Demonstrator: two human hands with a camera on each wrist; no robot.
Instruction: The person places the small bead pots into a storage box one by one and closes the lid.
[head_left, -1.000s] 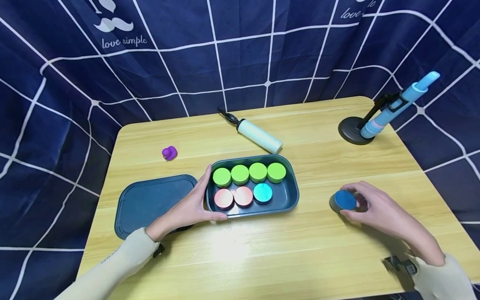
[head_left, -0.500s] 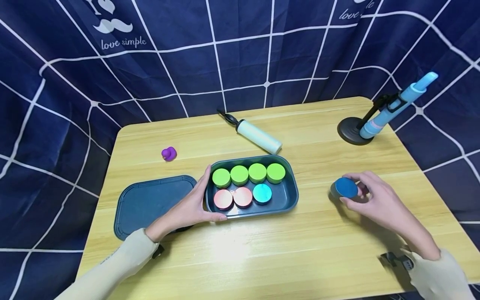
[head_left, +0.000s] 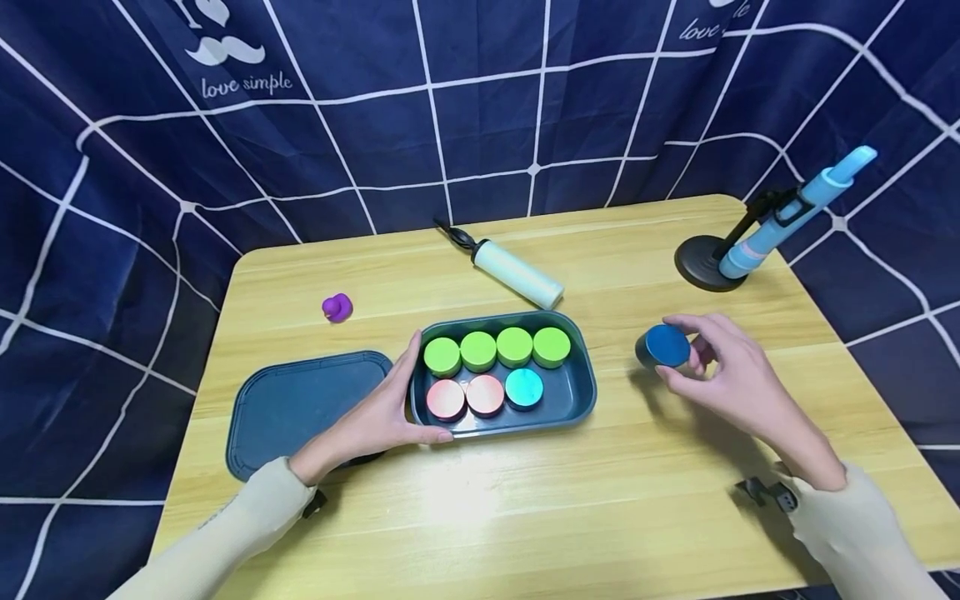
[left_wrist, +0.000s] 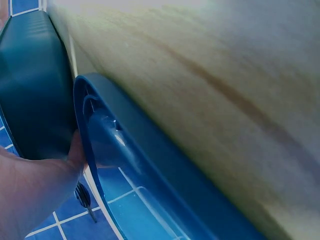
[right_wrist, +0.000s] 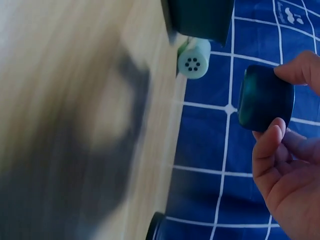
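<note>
My right hand [head_left: 727, 371] pinches a short dark blue cylinder [head_left: 666, 346] between thumb and fingertips. It is raised over the table to the right of the box, and the right wrist view shows the same cylinder [right_wrist: 265, 97] clear of the tabletop. My left hand [head_left: 382, 408] grips the left end of a dark blue rectangular box [head_left: 573, 400], thumb along its front wall. Inside the box, several green cylinders [head_left: 478, 350] form the back row. Two pink cylinders [head_left: 485, 394] and a bright blue cylinder [head_left: 524, 387] stand in front, with bare floor at the right end.
A dark blue lid [head_left: 296, 417] lies left of the box, partly under my left forearm. Behind are a purple rubber duck [head_left: 338, 307] and a pale hand pump [head_left: 519, 272]. At the back right, a light blue tube [head_left: 783, 221] leans in a black stand [head_left: 703, 262].
My right hand has lifted the dark blue cylinder off the table and carried it back and left towards the box. The left hand and the box have stayed put.
</note>
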